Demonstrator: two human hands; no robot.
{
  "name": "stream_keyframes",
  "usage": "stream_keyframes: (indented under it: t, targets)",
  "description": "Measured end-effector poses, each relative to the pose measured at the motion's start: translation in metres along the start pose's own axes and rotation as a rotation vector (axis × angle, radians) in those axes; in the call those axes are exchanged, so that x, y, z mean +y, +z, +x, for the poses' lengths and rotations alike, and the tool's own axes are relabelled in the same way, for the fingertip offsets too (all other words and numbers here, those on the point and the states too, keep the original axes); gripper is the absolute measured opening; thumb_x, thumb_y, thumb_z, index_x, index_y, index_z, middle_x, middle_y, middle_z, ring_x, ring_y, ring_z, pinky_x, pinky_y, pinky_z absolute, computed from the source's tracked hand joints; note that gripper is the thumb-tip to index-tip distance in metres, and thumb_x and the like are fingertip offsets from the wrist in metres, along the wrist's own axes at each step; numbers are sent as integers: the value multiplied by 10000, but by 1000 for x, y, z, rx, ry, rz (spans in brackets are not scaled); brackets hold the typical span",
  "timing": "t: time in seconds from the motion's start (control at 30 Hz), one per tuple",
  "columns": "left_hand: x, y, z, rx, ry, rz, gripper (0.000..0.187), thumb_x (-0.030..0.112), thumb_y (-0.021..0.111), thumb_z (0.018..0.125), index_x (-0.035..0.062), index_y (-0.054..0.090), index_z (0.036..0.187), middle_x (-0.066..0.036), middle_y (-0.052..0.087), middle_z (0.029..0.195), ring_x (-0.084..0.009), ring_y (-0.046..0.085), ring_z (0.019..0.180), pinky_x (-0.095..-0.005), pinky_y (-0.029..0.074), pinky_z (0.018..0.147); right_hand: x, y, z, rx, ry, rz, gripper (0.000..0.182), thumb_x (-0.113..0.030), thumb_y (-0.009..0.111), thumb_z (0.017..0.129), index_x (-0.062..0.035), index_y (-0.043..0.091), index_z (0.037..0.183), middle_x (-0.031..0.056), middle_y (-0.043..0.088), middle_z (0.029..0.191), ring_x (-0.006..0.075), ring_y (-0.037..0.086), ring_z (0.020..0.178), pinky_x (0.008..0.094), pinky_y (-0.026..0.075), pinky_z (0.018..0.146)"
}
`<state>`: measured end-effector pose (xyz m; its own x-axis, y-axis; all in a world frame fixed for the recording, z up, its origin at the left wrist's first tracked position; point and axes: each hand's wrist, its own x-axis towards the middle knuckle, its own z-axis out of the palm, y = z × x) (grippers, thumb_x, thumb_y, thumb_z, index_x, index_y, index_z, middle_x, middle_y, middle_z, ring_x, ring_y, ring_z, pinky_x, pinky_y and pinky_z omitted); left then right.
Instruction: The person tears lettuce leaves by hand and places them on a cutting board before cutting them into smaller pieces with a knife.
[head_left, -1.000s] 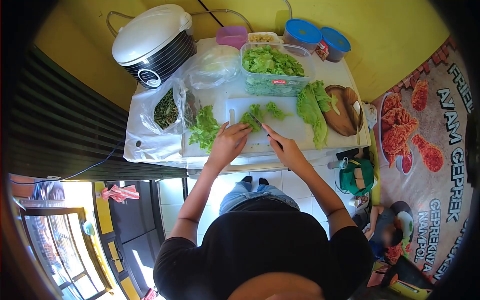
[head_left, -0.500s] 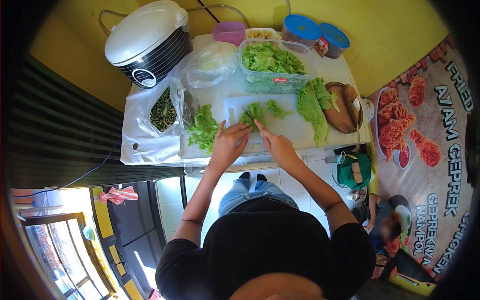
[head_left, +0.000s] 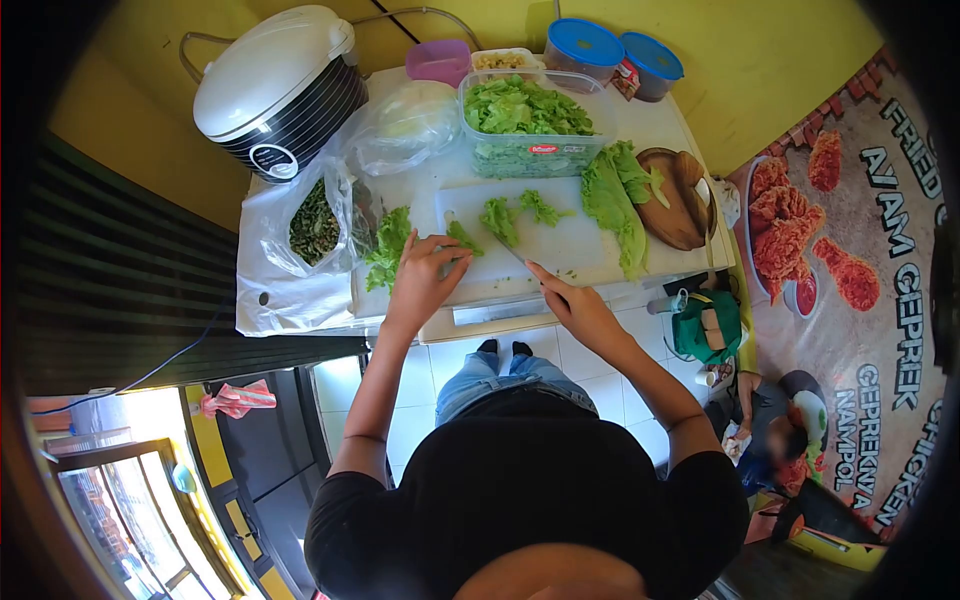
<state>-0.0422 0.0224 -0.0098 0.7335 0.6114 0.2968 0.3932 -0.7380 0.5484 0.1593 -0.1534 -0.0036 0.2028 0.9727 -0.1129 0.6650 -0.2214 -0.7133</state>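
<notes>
One knife [head_left: 511, 249] partly inside right hand [head_left: 578, 310]

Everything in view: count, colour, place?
cutting board: one, white, front
lettuce: several, green, on and beside board
knife: one, greyish, at board
lettuce box: one, clear, back
rice cooker: one, white-black, back left
plastic bags: two, clear, left
tubs: four, purple, white, two blue-lidded, back
wooden plate: one, brown, right
table: one, white, upper middle
shopping bag: one, green, right
person: one, dark top, lower right
poster: one, multicoloured, far right
left hand: one, bare, at lettuce
right hand: one, bare, round knife
</notes>
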Motion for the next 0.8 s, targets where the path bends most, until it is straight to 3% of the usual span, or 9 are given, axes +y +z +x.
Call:
stream_keyframes:
  t: [0.07, 0.17, 0.23, 0.43, 0.53, 0.57, 0.63, 0.77, 0.8]
  targets:
    - [5, -3, 6, 27, 7, -10, 214, 174, 684, 850, 108, 697, 1052, -84, 656, 1077, -267, 617, 1047, -541, 292, 1106, 5, -1, -5, 39, -52, 17, 458, -161, 507, 980, -221, 449, 1430, 175, 687, 894, 333, 635, 681, 352, 500, 688]
    - [16, -3, 18, 48, 31, 5, 244, 178, 685, 851, 123, 675, 1089, -69, 648, 1118, -254, 605, 1085, -539, 290, 1107, -12, -20, -17, 16, 26, 194, 454, -163, 513, 986, -214, 451, 1433, 139, 647, 816, 193, 544, 615, 300, 468, 657]
    - [18, 1, 30, 39, 56, 31, 260, 179, 683, 854, 132, 664, 1109, -59, 644, 1138, -247, 598, 1107, -538, 287, 1108, -17, -29, -19, -26, 168, 244, 454, -154, 512, 990, -203, 450, 1436, 97, 543, 727, 111, 418, 613, 261, 424, 614]
    - [-4, 17, 42, -138, 240, 195, 280, 242, 649, 885, 181, 663, 1158, -46, 625, 1189, -215, 504, 1252, -532, 208, 1149, 3, -16, 9, 111, 66, 261, 469, -165, 494, 983, -215, 429, 1445, 150, 550, 695, 201, 498, 577, 298, 454, 618]
    - [-2, 13, 33, -147, 244, 255, 315, 268, 637, 892, 196, 655, 1198, -35, 617, 1166, -221, 485, 1255, -544, 183, 1156, -2, -12, 22, 136, 34, 299, 447, -166, 487, 993, -194, 448, 1437, 66, 410, 634, 112, 368, 576, 258, 396, 575]
    - [2, 13, 30, -106, 244, 279, 317, 261, 648, 878, 180, 663, 1184, -30, 605, 1121, -215, 500, 1209, -547, 192, 1154, 1, -12, 25, 140, 32, 300, 447, -166, 487, 993, -194, 448, 1437, 66, 410, 634, 112, 368, 576, 258, 396, 575]
    - [6, 15, 23, -68, 243, 304, 319, 253, 658, 864, 163, 670, 1170, -24, 594, 1075, -210, 515, 1163, -550, 202, 1151, 6, -10, 29, 87, 26, 229, 468, -176, 486, 981, -205, 428, 1444, 169, 553, 679, 233, 546, 566, 311, 456, 609]
    - [22, 27, 20, -7, 118, 272, 366, 269, 664, 868, 156, 650, 1216, -61, 576, 1047, -249, 537, 1075, -579, 211, 1126, 4, -11, 26, 100, 64, 241, 472, -185, 485, 982, -201, 419, 1449, 164, 538, 662, 224, 528, 554, 318, 453, 602]
    - [28, 28, 21, 28, 75, 257, 367, 266, 667, 866, 150, 650, 1214, -68, 574, 1041, -249, 538, 1063, -580, 224, 1118, 1, -11, 25, 116, 65, 265, 462, -177, 481, 989, -193, 426, 1448, 110, 469, 639, 166, 454, 556, 289, 421, 579]
